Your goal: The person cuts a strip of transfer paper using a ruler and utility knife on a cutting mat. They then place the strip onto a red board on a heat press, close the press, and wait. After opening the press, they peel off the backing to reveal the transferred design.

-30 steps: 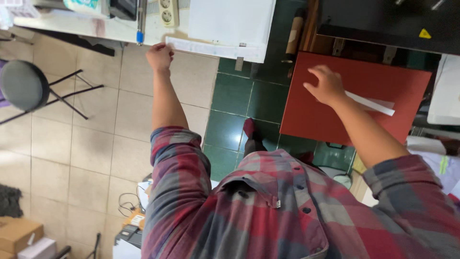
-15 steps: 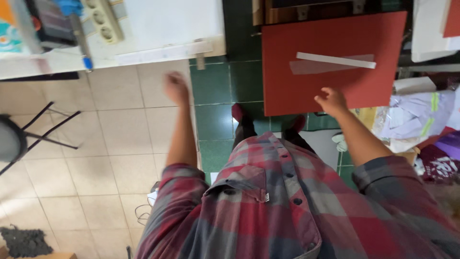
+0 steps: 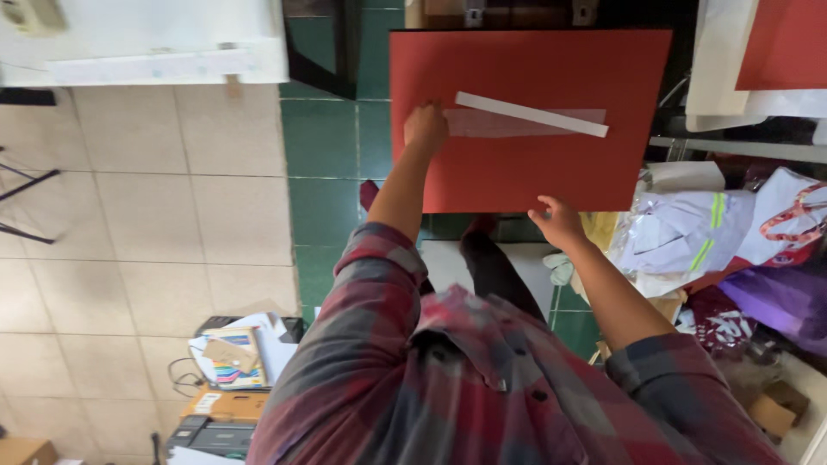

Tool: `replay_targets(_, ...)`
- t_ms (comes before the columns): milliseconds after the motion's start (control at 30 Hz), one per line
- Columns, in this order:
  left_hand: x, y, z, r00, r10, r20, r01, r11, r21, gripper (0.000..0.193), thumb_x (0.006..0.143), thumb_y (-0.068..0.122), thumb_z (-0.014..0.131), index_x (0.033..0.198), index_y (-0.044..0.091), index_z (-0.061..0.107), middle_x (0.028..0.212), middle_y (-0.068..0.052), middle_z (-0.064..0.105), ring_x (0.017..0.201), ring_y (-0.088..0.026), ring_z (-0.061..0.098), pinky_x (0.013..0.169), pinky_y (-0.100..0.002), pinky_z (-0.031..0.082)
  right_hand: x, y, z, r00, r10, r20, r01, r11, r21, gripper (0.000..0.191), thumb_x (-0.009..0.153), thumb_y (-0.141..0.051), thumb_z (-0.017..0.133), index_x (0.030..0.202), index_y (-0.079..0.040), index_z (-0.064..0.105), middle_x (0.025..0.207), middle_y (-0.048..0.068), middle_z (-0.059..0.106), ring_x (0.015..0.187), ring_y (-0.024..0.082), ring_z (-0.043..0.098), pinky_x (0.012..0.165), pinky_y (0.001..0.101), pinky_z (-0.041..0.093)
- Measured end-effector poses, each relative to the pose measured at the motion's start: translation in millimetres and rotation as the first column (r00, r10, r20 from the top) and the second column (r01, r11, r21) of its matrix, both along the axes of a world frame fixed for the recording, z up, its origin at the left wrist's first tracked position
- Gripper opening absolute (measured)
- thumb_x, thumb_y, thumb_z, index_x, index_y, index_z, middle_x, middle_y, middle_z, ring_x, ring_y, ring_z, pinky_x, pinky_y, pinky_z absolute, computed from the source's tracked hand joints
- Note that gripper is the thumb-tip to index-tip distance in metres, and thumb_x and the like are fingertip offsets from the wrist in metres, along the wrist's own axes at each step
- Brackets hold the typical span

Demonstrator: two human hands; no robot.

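Note:
A large red board (image 3: 525,172) lies flat in front of me, above a green tiled floor. Two thin strips rest on it, a white strip (image 3: 551,116) crossing a translucent strip (image 3: 491,125). My left hand (image 3: 426,129) is on the board with its fingers closed at the translucent strip's left end. My right hand (image 3: 558,222) is at the board's near edge, thumb on top and fingers curled around the edge. My plaid-shirted arms and chest fill the bottom of the view.
A white table (image 3: 155,52) with a power strip (image 3: 30,13) stands at the upper left. Papers and boxes (image 3: 233,362) sit on the beige floor. Bags of clothing (image 3: 689,232) pile up at the right. Another red board (image 3: 784,43) and white sheets (image 3: 715,69) are at the upper right.
My left hand left the white table and came over onto the red board at the strips. My right hand slid from the board's top to its near edge. The view shifted right.

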State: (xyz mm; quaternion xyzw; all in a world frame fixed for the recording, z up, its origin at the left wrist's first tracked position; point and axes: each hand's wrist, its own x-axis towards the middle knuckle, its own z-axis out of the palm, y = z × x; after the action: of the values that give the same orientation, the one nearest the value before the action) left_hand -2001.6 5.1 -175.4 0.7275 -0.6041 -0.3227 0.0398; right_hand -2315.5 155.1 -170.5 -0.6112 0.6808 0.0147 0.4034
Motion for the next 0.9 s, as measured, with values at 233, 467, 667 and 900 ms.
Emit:
replay_targets(233,-48,-28,-29,0.972,-0.191,0.138,0.214,0.96,-0.178,0.051,0.088,0.009,0.053,0.137,0.019,0.056,0.146,-0.011,0.048,0.133,-0.036,0.046,0.102,-0.05,0.046,-87,0,-37,0.997,0.078,-0.015,-0.078,0.995,-0.063,0.053,0.091,-0.038,0.075,0.133,-0.007,0.066,0.13,0.019,0.068,0.114,0.034,0.067,0.094,0.0448,0.054)
replay_targets(467,-50,-28,-22,0.942,-0.276,0.191,0.297,0.951,-0.09,0.037,0.094,0.011,0.053,0.128,0.018,0.065,0.136,-0.011,0.055,0.132,-0.033,0.049,0.106,-0.05,0.045,-94,1,-36,0.996,0.071,0.054,-0.069,0.997,-0.041,0.05,0.089,-0.034,0.075,0.13,-0.006,0.067,0.129,0.016,0.068,0.11,0.032,0.069,0.093,0.0439,0.055)
replay_targets(667,-63,-16,-10,0.992,-0.065,0.105,0.076,0.992,-0.105,0.022,0.094,0.02,0.056,0.105,0.017,0.074,0.117,-0.012,0.067,0.108,-0.037,0.065,0.089,-0.051,0.053,-66,-15,-17,0.989,0.093,0.118,-0.09,0.995,-0.034,0.05,0.092,-0.035,0.074,0.132,-0.006,0.066,0.128,0.014,0.069,0.11,0.03,0.07,0.094,0.0415,0.055)
replay_targets(900,-103,20,44,0.995,-0.102,-0.018,0.094,0.964,-0.248,0.018,0.09,0.031,0.067,0.099,0.02,0.078,0.097,-0.013,0.076,0.087,-0.038,0.072,0.078,-0.052,0.058,-6,-55,37,0.863,-0.128,0.489,0.089,0.991,0.101,0.052,0.096,-0.039,0.072,0.134,-0.005,0.064,0.124,0.009,0.071,0.11,0.022,0.07,0.091,0.0346,0.055)
